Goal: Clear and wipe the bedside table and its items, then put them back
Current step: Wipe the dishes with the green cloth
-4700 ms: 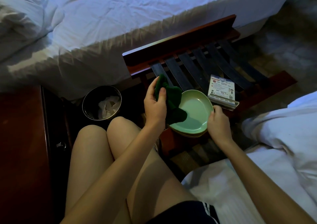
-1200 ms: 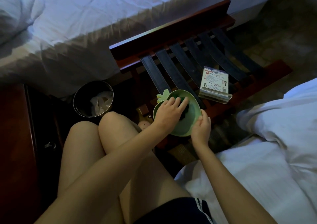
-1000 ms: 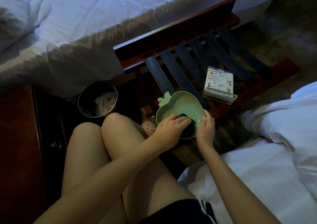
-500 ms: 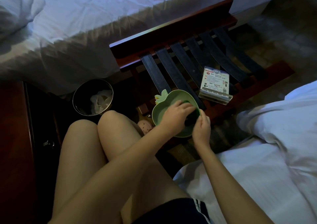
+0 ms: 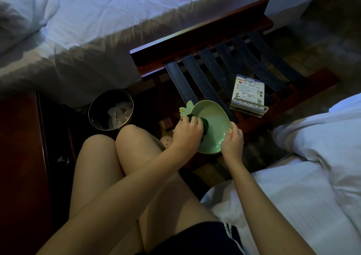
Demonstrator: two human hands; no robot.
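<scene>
Left hand (image 5: pixel 187 133), cloth (image 5: pixel 205 125) now at leaf end of bowl (image 5: pixel 217 118), tip up-left.

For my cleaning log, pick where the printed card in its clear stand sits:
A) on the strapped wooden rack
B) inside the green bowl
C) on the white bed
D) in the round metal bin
A: the printed card in its clear stand rests on the strapped wooden rack.

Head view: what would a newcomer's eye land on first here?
The pale green bowl at centre, at the near edge of the slatted rack. The left hand presses a dark green cloth inside it; the right hand grips its rim. A printed card stand sits on the straps.
</scene>
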